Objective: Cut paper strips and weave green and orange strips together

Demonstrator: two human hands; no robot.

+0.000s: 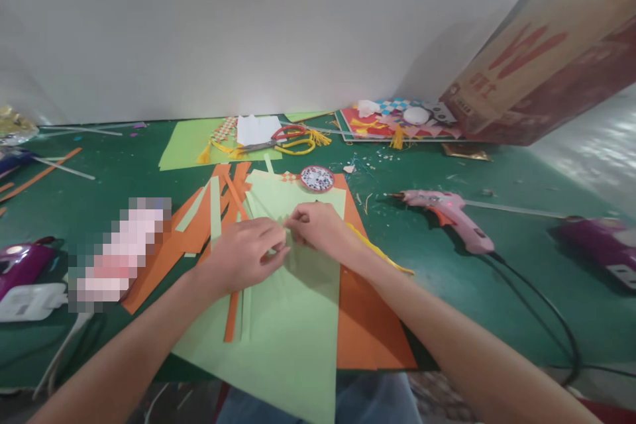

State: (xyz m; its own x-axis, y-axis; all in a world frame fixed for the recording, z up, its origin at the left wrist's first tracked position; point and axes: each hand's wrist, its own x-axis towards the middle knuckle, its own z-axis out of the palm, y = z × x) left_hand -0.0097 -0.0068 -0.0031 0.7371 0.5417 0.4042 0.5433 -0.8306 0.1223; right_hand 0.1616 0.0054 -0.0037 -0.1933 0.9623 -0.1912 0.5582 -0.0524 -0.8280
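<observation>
My left hand (pixel 248 250) and my right hand (pixel 320 228) meet at the fingertips over a sheet of light green paper (pixel 298 344). Both are closed in a pinch, but whatever is between the fingers is too small to make out. Under the green sheet lies orange paper (pixel 370 324). Orange paper strips (pixel 232 317) and pale green strips (pixel 246 318) lie beside and beneath my left hand. Just beyond my right hand sits a small red-rimmed dish (pixel 318 179) of tiny beads, next to a small orange-and-white checked woven piece (pixel 289 177).
A pink glue gun (pixel 450 209) with a black cord lies right, near a purple object (pixel 601 245). Scissors (pixel 293 142) and yellow tassels (pixel 397 139) lie at the back. A paper bag (pixel 536 66) leans back right. A blurred-out device (pixel 119 255) with a cable is left.
</observation>
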